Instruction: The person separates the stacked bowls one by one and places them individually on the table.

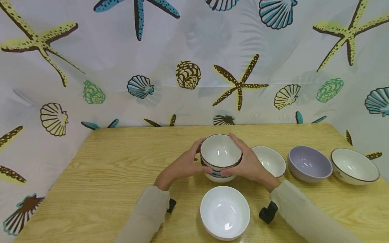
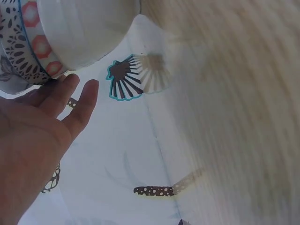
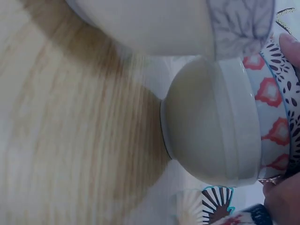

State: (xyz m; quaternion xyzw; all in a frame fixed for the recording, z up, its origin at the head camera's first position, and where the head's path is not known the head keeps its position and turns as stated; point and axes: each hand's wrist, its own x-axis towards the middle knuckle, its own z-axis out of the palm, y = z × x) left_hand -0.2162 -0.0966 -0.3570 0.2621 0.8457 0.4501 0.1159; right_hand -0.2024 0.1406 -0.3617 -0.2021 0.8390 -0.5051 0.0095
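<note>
Fingers of the left hand [image 1: 189, 163] and right hand [image 1: 247, 164] clamp opposite sides of a bowl stack [image 1: 221, 152], neither hand nearer; it is upright, straight beyond a white bowl [image 1: 225, 212] on the worktop [image 1: 118, 172].

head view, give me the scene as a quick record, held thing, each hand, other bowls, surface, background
held thing: stack of bowls, top one white inside with a dark rim; exact count hidden
left hand: grips the stack's left side
right hand: grips the stack's right side
front: plain white bowl, nearer the person than the stack
right row, left to right: dark-rimmed bowl, purple bowl, patterned bowl
surface: wooden table
background: cloth with shells and starfish
</note>
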